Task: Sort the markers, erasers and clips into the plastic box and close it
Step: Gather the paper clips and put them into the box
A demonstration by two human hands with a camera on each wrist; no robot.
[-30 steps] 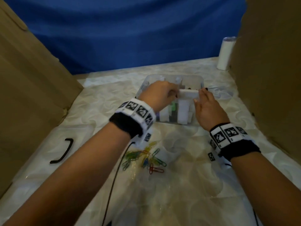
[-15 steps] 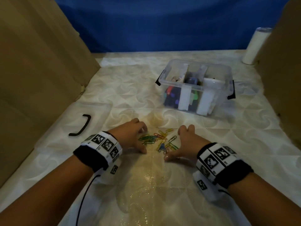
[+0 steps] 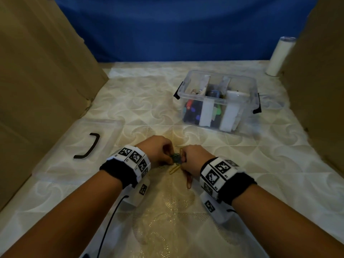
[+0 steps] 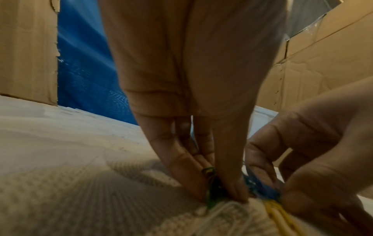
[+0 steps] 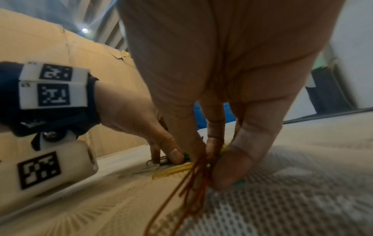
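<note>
Both hands are bunching up the paper clips on the surface: left hand and right hand are each pinching the pile from their own side. Lid is lying off to the left, cardboard walls are crowding both sides. Further back the plastic box is sitting open, markers inside.

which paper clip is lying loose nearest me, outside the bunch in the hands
The orange paper clip, lying alone by the right wrist. The yellow one lies farther, right under the gathered bunch.
</note>
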